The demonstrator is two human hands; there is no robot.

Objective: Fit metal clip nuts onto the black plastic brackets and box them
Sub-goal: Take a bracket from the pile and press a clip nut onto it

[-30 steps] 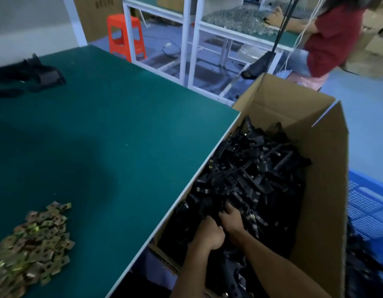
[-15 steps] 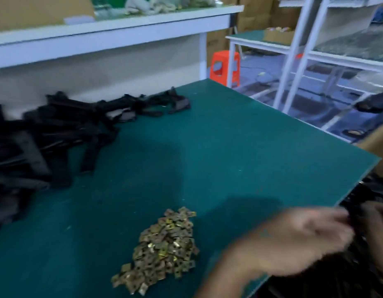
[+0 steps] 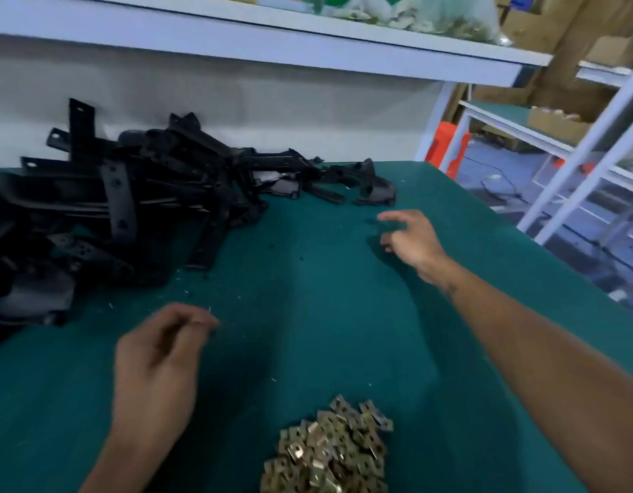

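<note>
Both hands have come out of the carton and swung back over the green bench (image 3: 343,314), and the view has turned with them from the box to the far wall. The right hand (image 3: 413,243) now reaches far and right, fingers loosely spread and holding nothing, near the closest stray of the black brackets (image 3: 372,188) but not touching it. The left hand (image 3: 158,354) hovers nearer, fingers curled in with the tips drawn together; it is blurred, so I cannot tell whether it pinches anything. The main heap of black plastic brackets (image 3: 105,197) lies at the far left against the wall, well apart from the pile of clip nuts (image 3: 329,453) at the near edge, between the two forearms.

Handling, as I judge it: the brackets look stiff, light moulded strips, tangled in the heap, so taking one by a free end or a flat arm with holes should pull it clear. The nuts are small, thin brass-coloured metal, likely springy with sharp edges; a pinch across the flat sides suits them.

Compared with half a second ago, the carton has dropped out of sight, the nut pile sits lower in view, and the hands are apart rather than bunched at the right edge.
</note>
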